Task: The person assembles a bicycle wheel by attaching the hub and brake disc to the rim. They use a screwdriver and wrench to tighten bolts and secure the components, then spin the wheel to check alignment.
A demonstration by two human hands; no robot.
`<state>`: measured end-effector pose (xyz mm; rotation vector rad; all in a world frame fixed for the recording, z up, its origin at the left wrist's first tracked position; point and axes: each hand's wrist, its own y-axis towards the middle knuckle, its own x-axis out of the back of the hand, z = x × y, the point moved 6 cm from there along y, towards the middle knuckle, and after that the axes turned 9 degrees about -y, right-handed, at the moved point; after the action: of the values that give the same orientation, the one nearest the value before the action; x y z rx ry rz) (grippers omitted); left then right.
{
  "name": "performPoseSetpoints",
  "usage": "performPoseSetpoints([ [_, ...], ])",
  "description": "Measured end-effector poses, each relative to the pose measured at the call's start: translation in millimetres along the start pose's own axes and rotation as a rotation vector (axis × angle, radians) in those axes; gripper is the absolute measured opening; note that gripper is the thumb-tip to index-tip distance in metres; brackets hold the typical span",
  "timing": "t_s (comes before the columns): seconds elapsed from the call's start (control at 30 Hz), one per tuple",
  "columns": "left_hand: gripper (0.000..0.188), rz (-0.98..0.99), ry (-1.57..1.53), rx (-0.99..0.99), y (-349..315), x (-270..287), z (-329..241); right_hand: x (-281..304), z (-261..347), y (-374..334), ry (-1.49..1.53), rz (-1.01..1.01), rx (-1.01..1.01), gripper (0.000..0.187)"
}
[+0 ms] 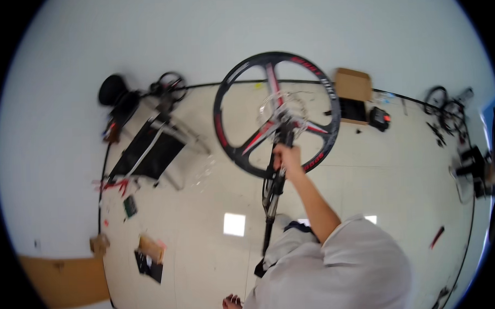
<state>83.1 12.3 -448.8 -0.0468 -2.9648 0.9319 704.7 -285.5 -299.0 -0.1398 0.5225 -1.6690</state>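
My right hand [289,159] is wrapped around a black bicycle fork [279,180], just below the wheel's hub. At the fork's end is a bicycle wheel [336,105] with a black rim and three broad black, red and white spokes. A silver brake disc [267,107] surrounds the hub. From my grip the fork and its tubing run down toward my legs, where my clothing hides part of it. Low at the bottom edge, left of my body, hangs my left hand [232,305]. Its fingers are loosely curled and slightly apart, with nothing visible in them.
A black-topped folding table [149,152] stands on the left, near a black chair [117,102]. Against the far wall lie an open cardboard box [353,85] and a black-and-orange item [379,119]. More wheels [451,114] rest far right. Packaging [150,258] litters the left floor.
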Motion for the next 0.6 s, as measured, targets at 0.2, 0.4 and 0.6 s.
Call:
performPoseSetpoints([
  [0.2, 0.026, 0.327, 0.306, 0.013, 53.2, -64.7, -35.6, 77.9, -38.9, 16.3, -0.297, -0.321, 0.080, 0.027],
  [0.4, 0.033, 0.481, 0.370, 0.035, 110.0, -179.9, -70.4, 160.7, -71.1, 22.0, -0.325, -0.660, 0.099, 0.025],
  [0.6, 0.032, 0.747, 0.460, 0.156, 193.5, -286.0, -60.8, 194.2, -49.7, -34.0, -0.316, -0.980, 0.134, 0.026],
])
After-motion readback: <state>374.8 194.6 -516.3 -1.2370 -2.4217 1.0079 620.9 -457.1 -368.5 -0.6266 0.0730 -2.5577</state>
